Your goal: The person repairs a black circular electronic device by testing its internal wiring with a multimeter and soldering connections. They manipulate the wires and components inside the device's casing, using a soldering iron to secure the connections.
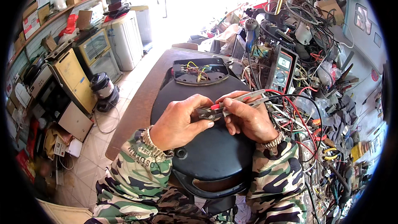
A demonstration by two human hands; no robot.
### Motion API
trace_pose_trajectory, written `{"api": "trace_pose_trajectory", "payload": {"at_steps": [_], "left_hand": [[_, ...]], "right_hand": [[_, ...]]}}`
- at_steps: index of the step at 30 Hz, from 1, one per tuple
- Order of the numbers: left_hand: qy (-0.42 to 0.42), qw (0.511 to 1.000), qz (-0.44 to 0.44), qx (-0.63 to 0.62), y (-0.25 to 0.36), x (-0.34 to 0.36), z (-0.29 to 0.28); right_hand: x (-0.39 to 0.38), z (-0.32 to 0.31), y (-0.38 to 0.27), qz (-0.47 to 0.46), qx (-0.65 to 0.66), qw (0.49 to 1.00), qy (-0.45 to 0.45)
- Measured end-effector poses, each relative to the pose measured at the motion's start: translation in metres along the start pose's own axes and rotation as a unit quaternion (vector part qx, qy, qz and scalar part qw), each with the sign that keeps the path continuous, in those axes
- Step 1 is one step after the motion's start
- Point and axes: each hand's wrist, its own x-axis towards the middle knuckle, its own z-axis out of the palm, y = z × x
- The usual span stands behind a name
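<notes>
A black round appliance lies upside down [207,153] on the brown workbench [137,103], its open base compartment [200,71] showing yellow and other wires. Above its bottom, my left hand [178,122] pinches a small dark metal part [206,112] with a red bit on it. My right hand [248,118] holds a slim grey pen-like tool [248,96] whose tip meets that part. A red lead [286,99] runs from near my right hand toward the multimeter [283,68]. Both wrists wear bead bracelets, and both sleeves are camouflage.
A dense tangle of cables, tools and parts [323,112] covers the bench to the right. On the left, stacked appliances [78,74], a black blender base [103,89] and boxes stand on the tiled floor under shelves.
</notes>
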Motion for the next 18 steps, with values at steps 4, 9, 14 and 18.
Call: {"api": "trace_pose_trajectory", "payload": {"at_steps": [4, 9, 14, 18], "left_hand": [[0.029, 0.997, 0.044, 0.061, 0.006, -0.001, 0.005], [0.043, 0.996, 0.038, 0.065, 0.013, -0.001, 0.012], [0.061, 0.991, 0.049, 0.107, 0.015, -0.003, 0.014], [0.065, 0.994, 0.002, 0.084, 0.019, -0.002, 0.015]], "right_hand": [[-0.004, 0.002, 0.002, 0.009, -0.046, 0.999, 0.022], [-0.005, -0.003, 0.004, -0.030, -0.049, 0.998, -0.030], [-0.004, -0.003, 0.006, -0.051, -0.052, 0.996, -0.047], [-0.006, -0.001, 0.007, -0.067, -0.070, 0.995, -0.033]]}}
